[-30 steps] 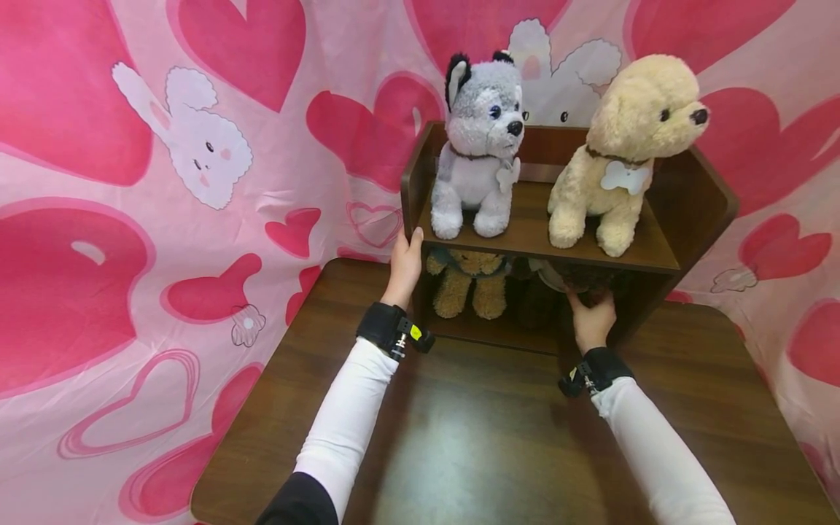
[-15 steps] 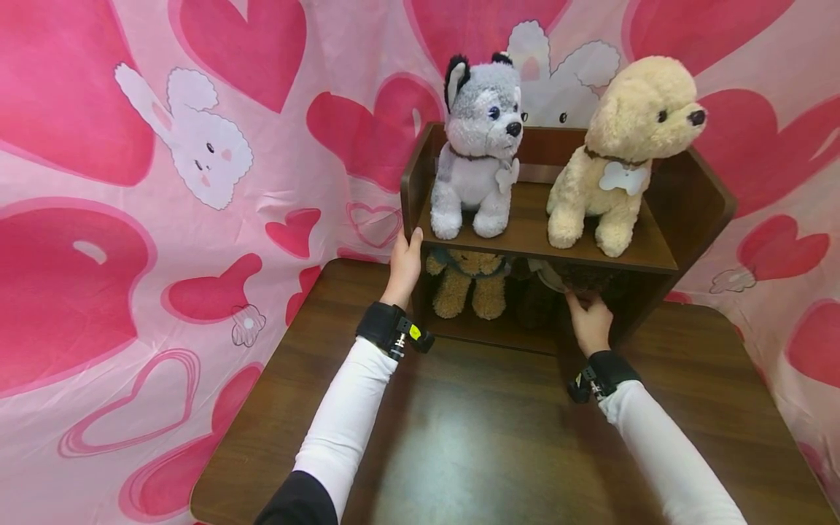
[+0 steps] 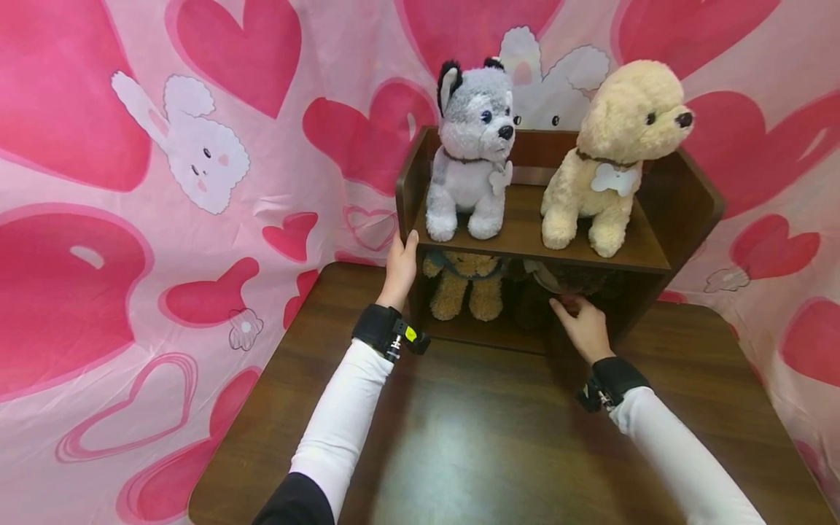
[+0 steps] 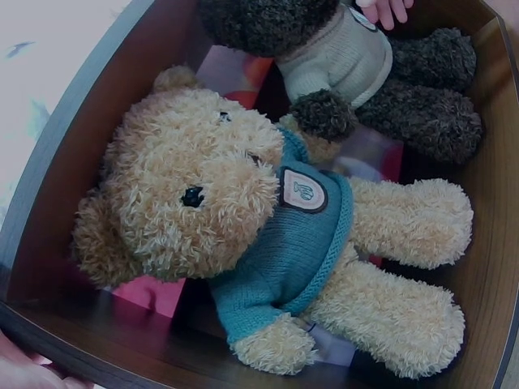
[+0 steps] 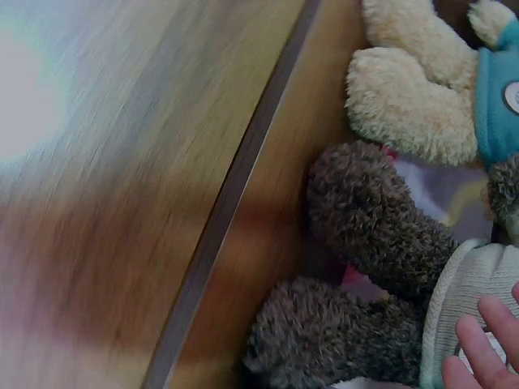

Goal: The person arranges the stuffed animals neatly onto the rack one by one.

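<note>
My left hand (image 3: 398,271) holds the left side panel of a brown wooden shelf (image 3: 685,195), its thumb on the front edge. My right hand (image 3: 586,328) reaches into the lower compartment. In both wrist views its fingers (image 5: 480,350) lie fairly straight against the grey knitted sweater of a dark brown teddy bear (image 4: 422,121). To the left of that bear sits a tan teddy bear (image 4: 182,182) in a teal sweater. From the head view, the shelf board hides both bears' heads.
On the upper shelf sit a grey and white plush husky (image 3: 474,146) and a cream plush dog (image 3: 607,157) with a bone-shaped tag. The shelf stands on a brown table (image 3: 446,445), against a pink heart-patterned cloth (image 3: 216,168).
My right hand has shifted slightly left and down in front of the dark bear, with its wrist moving right. My left hand keeps its place on the panel. The head view has shifted slightly.
</note>
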`<state>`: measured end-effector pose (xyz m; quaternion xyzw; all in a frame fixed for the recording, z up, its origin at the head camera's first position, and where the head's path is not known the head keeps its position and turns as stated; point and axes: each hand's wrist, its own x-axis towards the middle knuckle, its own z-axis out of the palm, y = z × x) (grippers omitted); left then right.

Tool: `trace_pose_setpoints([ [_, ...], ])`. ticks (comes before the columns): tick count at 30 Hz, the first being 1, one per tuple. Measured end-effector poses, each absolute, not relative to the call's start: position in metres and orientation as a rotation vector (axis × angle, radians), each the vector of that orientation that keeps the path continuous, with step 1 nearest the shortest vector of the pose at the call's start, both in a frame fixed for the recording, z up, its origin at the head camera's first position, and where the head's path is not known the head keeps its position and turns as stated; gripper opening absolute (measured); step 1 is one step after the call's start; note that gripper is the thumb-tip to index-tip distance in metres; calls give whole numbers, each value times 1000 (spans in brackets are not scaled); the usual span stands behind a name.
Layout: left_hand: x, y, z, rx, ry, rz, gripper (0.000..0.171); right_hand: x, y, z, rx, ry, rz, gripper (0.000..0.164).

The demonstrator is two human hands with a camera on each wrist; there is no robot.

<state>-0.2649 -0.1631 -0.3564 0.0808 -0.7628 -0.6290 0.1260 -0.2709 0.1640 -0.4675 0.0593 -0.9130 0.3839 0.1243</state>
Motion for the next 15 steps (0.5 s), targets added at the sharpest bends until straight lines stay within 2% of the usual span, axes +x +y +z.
trace_pose_setpoints([
  [8, -266, -166, -354, 185, -2226, -1817, 57, -263, 167, -461, 327, -2699, 973, 53],
  [15, -264, -170, -352, 237, -2291, -1825, 63, -256, 171, -456, 411, -2776, 897, 56],
])
